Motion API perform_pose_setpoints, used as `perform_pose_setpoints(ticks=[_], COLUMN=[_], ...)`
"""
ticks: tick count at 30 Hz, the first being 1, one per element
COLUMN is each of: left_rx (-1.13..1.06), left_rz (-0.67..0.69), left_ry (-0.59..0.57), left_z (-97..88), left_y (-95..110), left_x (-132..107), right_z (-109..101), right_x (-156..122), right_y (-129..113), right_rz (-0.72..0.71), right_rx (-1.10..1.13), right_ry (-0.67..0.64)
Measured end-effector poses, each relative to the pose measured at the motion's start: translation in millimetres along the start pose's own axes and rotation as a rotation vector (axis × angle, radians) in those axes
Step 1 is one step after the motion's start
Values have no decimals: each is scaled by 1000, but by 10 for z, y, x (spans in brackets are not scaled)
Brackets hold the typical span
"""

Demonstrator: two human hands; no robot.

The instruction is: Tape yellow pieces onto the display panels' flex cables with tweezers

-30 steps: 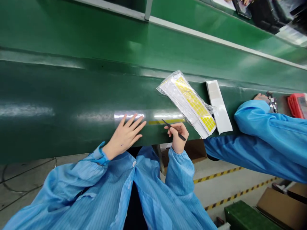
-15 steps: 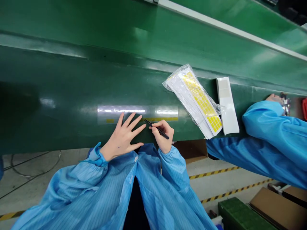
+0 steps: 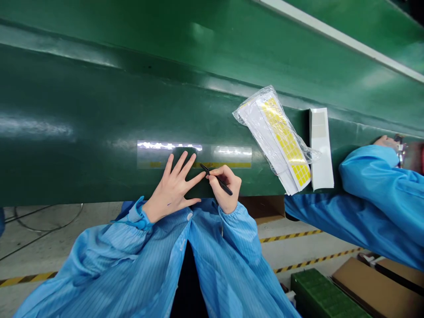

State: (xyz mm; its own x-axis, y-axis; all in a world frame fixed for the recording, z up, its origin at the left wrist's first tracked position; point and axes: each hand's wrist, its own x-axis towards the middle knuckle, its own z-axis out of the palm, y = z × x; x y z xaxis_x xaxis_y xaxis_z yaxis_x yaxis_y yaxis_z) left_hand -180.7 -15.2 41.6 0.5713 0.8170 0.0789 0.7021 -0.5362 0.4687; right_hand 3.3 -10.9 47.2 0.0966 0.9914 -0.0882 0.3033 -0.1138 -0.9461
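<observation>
Green conveyor belt (image 3: 99, 106) fills the upper part of the head view, and a long transparent film strip (image 3: 194, 156) with a thin yellow band along its lower edge lies flat on it. The person's left hand (image 3: 172, 190) is open, its fingers spread wide and palm down, holding nothing, with the fingertips resting over the lower part of the strip. The right hand (image 3: 225, 187) is curled closed on slim black tweezers (image 3: 216, 179), pinched between thumb and fingers like a pen. Their tip reaches the yellow band, just beside the left hand's index finger. Both blue striped smock sleeves (image 3: 241, 234) come up from the bottom of the view.

To the right of the strip, well clear of both hands, lies a clear plastic bag (image 3: 274, 141) of white sheets with yellow square labels, and just beside it a white card strip (image 3: 321, 150). Further right, a co-worker's blue sleeve (image 3: 374, 194) crosses the belt edge, and that person's hand (image 3: 386, 142) is near a small metal tool (image 3: 400, 151). Below the belt are a green crate (image 3: 324, 296) and a cardboard box (image 3: 374, 287).
</observation>
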Motion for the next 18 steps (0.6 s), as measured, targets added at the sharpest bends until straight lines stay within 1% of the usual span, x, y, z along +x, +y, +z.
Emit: perform_pose_setpoints(ticks=[3, 6, 8, 10, 13, 16, 18], left_rx=[-6, -17, -23, -27, -34, -41, -60], left_rz=[-4, -9, -11, -12, -15, -17, 21], left_ry=[4, 6, 9, 16, 19, 10, -17], left_z=[10, 25, 36, 45, 43, 31, 49], left_y=[-3, -5, -5, -6, -16, -23, 8], left_x=[-4, -3, 0, 0, -10, -11, 27], right_z=[1, 7, 12, 10, -16, -53, -55], right_x=[14, 31, 40, 45, 48, 47, 29], right_y=[48, 98, 115, 113, 80, 8, -90], right_rz=[7, -20, -21, -1, 10, 0, 9], right_rx=[26, 77, 191, 365, 578, 656, 679], right_ry=[12, 33, 34, 27, 23, 25, 34])
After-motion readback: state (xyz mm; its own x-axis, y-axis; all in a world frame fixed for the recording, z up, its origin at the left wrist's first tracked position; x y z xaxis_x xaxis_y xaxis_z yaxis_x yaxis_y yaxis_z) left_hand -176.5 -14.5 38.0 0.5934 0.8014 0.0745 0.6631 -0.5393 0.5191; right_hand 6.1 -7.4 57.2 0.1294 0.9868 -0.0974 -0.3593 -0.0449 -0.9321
